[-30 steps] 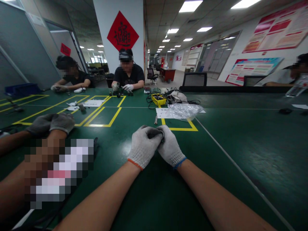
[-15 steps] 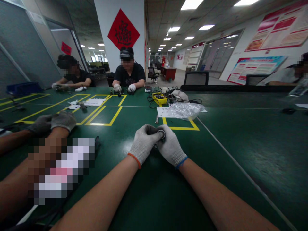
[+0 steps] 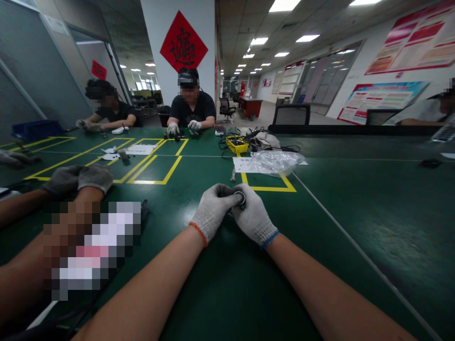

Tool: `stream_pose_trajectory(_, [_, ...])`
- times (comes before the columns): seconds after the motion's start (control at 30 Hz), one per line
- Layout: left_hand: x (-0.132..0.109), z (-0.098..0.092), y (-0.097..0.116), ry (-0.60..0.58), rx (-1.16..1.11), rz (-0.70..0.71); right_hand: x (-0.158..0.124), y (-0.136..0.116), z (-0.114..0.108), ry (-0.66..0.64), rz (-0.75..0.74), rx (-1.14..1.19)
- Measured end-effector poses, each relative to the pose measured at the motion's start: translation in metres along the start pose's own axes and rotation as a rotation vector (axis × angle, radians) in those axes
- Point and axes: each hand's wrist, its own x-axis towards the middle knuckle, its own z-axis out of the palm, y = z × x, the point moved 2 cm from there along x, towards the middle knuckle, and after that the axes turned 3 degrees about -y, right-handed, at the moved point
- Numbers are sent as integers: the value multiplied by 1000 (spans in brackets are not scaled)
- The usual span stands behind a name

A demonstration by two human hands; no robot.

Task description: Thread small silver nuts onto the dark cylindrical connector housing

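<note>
My left hand [image 3: 212, 208], in a white knit glove with an orange cuff edge, is closed, its thumb pressing against a small round part with a pale metallic rim [image 3: 242, 199]. My right hand [image 3: 253, 217], gloved in white with a blue cuff edge, curls around the same part from the other side. The fingertips of both hands meet there, and most of the part is hidden. Some tiny shiny pieces [image 3: 230, 214] show just below, between the hands. Beyond my fingers a small metal cylinder [image 3: 232, 175] lies on the green table [image 3: 341, 199].
Clear plastic wrap [image 3: 277, 162] lies over paper inside yellow tape markings. Behind it are a yellow box [image 3: 237, 144] and tangled black cables. To my left, a co-worker's gloved hands [image 3: 94, 178] work close by. Two people sit across the table and another at far right.
Both my hands keep the same grip, with almost no movement. The view has shifted slightly. A grey-gloved hand now shows at the far left edge.
</note>
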Motion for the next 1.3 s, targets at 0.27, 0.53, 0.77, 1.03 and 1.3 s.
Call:
stream_pose_trajectory(0.27, [0,-1,-3,-12,7,8,1,-2,-1,-6,-9,-17])
stream_pose_trajectory(0.53, [2,-2,-3,-12,58,-2,1,-4,-2,-42,-16,-3])
stream_pose_trajectory(0.77, [0,0,-1,14,81,7,0,-2,-1,-38,-27,-14])
stream_pose_trajectory(1.03, [-1,-1,3,30,163,37,0,-3,-1,-45,-35,-18])
stream_pose_trajectory(1.3, [-2,1,2,26,245,112,0,-3,-2,-33,-17,1])
